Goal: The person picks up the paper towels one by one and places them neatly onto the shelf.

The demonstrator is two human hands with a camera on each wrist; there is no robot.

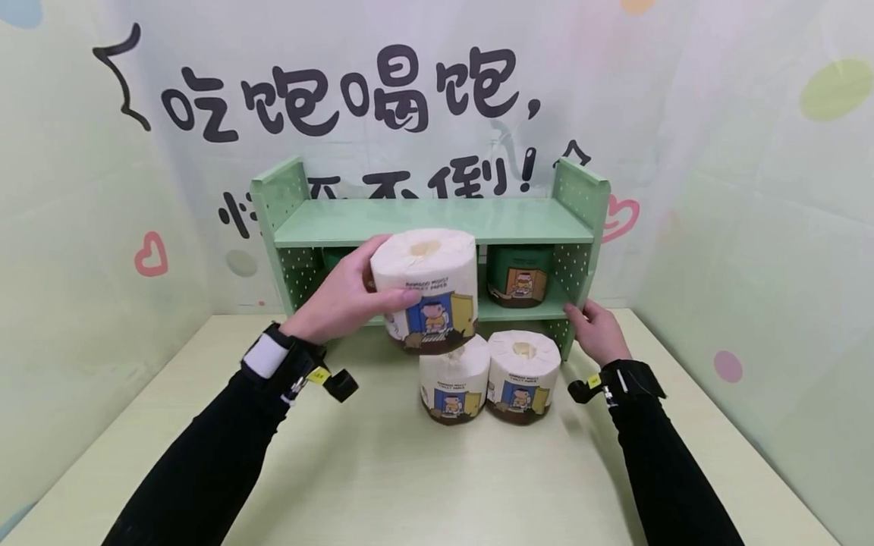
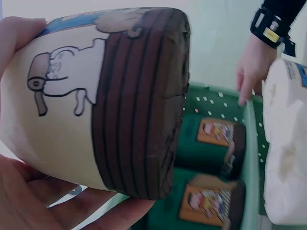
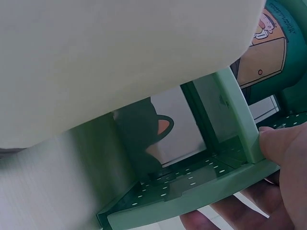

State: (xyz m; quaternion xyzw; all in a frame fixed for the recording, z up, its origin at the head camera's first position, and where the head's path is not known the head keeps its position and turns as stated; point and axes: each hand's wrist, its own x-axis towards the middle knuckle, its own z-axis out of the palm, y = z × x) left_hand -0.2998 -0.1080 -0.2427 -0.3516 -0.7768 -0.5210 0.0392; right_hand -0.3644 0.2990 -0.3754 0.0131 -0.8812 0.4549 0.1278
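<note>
My left hand (image 1: pixel 351 292) grips a white-wrapped toilet paper roll (image 1: pixel 426 326) in the air before the green shelf (image 1: pixel 437 220). In the left wrist view the held roll (image 2: pixel 110 96) shows its brown striped base, with fingers around its side. My right hand (image 1: pixel 597 331) holds the shelf's right side panel; the right wrist view has the thumb (image 3: pixel 278 146) on one face and fingers behind. Two more white rolls, a left one (image 1: pixel 454 383) and a right one (image 1: pixel 522 379), stand side by side on the table before the shelf.
On the middle board sits a green-wrapped roll (image 1: pixel 519 277) at the right. Other green packaging (image 2: pixel 211 201) on that board is mostly hidden behind the held roll in the head view. A printed cloth (image 1: pixel 717 152) hangs behind the table (image 1: pixel 410 485).
</note>
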